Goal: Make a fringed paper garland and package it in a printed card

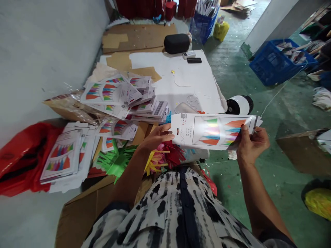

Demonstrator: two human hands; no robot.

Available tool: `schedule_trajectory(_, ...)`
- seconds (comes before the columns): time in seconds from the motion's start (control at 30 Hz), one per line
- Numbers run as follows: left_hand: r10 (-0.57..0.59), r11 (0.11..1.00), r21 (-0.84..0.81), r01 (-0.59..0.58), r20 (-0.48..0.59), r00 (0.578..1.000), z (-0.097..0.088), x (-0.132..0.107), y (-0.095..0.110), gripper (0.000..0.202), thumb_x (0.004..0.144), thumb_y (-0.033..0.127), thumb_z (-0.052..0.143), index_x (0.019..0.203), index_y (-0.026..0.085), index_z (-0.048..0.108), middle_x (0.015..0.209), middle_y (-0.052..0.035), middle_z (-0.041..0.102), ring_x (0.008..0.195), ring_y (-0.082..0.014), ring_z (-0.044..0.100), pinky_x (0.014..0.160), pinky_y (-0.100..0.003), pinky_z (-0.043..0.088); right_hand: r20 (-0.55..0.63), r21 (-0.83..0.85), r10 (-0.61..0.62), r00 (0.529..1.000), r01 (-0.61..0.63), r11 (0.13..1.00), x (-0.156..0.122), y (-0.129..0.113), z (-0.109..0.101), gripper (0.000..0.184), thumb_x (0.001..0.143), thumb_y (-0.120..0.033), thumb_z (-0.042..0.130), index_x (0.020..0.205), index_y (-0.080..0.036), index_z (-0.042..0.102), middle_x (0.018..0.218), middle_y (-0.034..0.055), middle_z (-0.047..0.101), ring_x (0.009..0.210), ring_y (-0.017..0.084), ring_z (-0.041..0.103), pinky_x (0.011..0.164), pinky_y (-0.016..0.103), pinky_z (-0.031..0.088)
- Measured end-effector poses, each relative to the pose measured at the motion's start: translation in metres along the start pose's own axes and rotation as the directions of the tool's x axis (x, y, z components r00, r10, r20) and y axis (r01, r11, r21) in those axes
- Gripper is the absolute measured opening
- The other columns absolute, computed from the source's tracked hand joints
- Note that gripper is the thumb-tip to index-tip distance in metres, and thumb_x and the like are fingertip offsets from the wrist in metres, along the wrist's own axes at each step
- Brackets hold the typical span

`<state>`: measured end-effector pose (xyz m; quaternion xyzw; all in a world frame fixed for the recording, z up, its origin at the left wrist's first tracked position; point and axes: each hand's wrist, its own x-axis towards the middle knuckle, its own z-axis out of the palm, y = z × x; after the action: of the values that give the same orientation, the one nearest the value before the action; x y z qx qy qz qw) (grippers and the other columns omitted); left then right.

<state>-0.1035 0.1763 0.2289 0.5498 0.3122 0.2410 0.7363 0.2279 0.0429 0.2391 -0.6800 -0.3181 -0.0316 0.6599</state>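
Okay, tassel bunting packet [214, 131] up in mid-air, gripped at both ends: left hand [155, 137], fingers [167, 135] closed on its left edge; right hand [252, 146], fingers [244, 129] pinching its right end. Pile of matching packets [124, 100] just left of both hands.

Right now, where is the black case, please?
In the head view, the black case sits top centre, behind the white sheet, beside a phone.

Bunting packets [124, 100] left of a paper sheet [181, 79]; crate [280, 62] far right
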Motion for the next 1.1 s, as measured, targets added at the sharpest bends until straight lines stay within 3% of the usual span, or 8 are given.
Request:
schedule_trajectory(0.2, -0.084, 0.987, -0.154, 0.054, -0.196, 0.977, 0.019, 0.006, -0.009, 0.048, 0.06, 0.041, 0.099, 0.098, 0.014, 0.086, 0.09, -0.0098, 0.082, 0.086, -0.0278, 0.076, 0.082, -0.036, 0.058, 0.026, -0.033, -0.014, 1.0, 0.015, 0.999, -0.005, -0.013, 0.004, 0.029, 0.082, -0.044, 0.084, 0.085, -0.021, 0.066, 0.074, -0.0022, 0.059, 0.06, 0.012, 0.044, 0.053, 0.028, 0.033)
schedule_trajectory(0.33, -0.121, 0.961, -0.272, 0.055, -0.231, 0.965, 0.022, 0.01, -0.019, 0.052, 0.059, 0.042, 0.1, 0.102, 0.015, 0.086, 0.091, -0.0096, 0.083, 0.079, -0.0226, 0.075, 0.079, -0.032, 0.057, 0.037, -0.049, -0.019, 0.999, 0.02, 0.999, -0.007, -0.011, 0.007, 0.031, 0.083, -0.046, 0.083, 0.086, -0.021, 0.066, 0.075, -0.0017, 0.06, 0.06, 0.012, 0.046, 0.053, 0.027, 0.033)
schedule_trajectory(0.4, -0.139, 0.95, -0.305, 0.059, -0.249, 0.958, 0.021, 0.011, -0.024, 0.048, 0.06, 0.045, 0.099, 0.095, 0.015, 0.085, 0.086, -0.0087, 0.082, 0.073, -0.0196, 0.072, 0.072, -0.03, 0.055, 0.047, -0.057, -0.008, 0.999, 0.011, 0.998, -0.009, -0.006, 0.009, 0.032, 0.082, -0.048, 0.083, 0.085, -0.021, 0.065, 0.074, -0.0024, 0.059, 0.059, 0.012, 0.046, 0.053, 0.027, 0.034)
schedule_trajectory(0.53, -0.161, 0.947, -0.315, 0.06, -0.306, 0.938, 0.02, 0.013, -0.028, 0.044, 0.058, 0.049, 0.099, 0.078, 0.014, 0.083, 0.078, -0.0076, 0.079, 0.064, -0.0154, 0.066, 0.063, -0.026, 0.05, 0.079, -0.078, 0.024, 0.997, -0.018, 0.997, -0.013, 0.001, 0.015, 0.034, 0.083, -0.052, 0.081, 0.083, -0.023, 0.064, 0.07, -0.0051, 0.053, 0.056, 0.011, 0.041, 0.053, 0.027, 0.031)
schedule_trajectory(0.67, -0.161, 0.96, -0.273, 0.062, -0.359, 0.919, 0.024, 0.013, -0.024, 0.045, 0.05, 0.042, 0.103, 0.081, 0.014, 0.084, 0.081, -0.0082, 0.081, 0.067, -0.0177, 0.068, 0.065, -0.028, 0.051, 0.079, -0.069, 0.02, 0.997, -0.015, 0.997, -0.016, 0.0, 0.019, 0.033, 0.082, -0.051, 0.082, 0.083, -0.023, 0.064, 0.068, -0.0051, 0.05, 0.055, 0.011, 0.038, 0.052, 0.027, 0.03)
schedule_trajectory(0.87, -0.12, 0.991, -0.098, 0.096, -0.274, 0.954, 0.016, 0.009, -0.013, 0.037, 0.054, 0.038, 0.098, 0.08, 0.015, 0.085, 0.076, -0.0067, 0.078, 0.069, -0.021, 0.068, 0.067, -0.03, 0.051, 0.054, -0.081, 0.032, 0.998, -0.028, 0.996, -0.009, 0.01, 0.014, 0.036, 0.081, -0.054, 0.083, 0.084, -0.022, 0.066, 0.068, -0.0038, 0.053, 0.055, 0.012, 0.039, 0.051, 0.027, 0.03)
schedule_trajectory(0.97, -0.101, 0.995, -0.005, 0.102, -0.167, 0.981, 0.01, 0.002, 0.001, 0.032, 0.061, 0.037, 0.094, 0.084, 0.016, 0.085, 0.076, -0.0054, 0.077, 0.075, -0.0225, 0.069, 0.072, -0.032, 0.053, 0.061, -0.016, 0.098, 0.993, -0.097, 0.995, -0.002, 0.027, 0.012, 0.04, 0.077, -0.055, 0.086, 0.086, -0.021, 0.067, 0.074, -0.0026, 0.061, 0.06, 0.012, 0.049, 0.054, 0.026, 0.039)
schedule_trajectory(1.1, 0.038, 0.999, 0.001, -0.038, 0.043, 0.998, 0.017, -0.007, 0.028, 0.026, 0.082, 0.042, 0.08, 0.093, 0.019, 0.085, 0.09, -0.009, 0.077, 0.092, -0.0272, 0.071, 0.086, -0.038, 0.056, 0.267, -0.036, 0.198, 0.943, -0.196, 0.98, -0.006, 0.04, 0.021, 0.056, 0.077, -0.073, 0.078, 0.074, -0.021, 0.057, 0.062, -0.0048, 0.059, 0.052, 0.012, 0.052, 0.049, 0.029, 0.047)
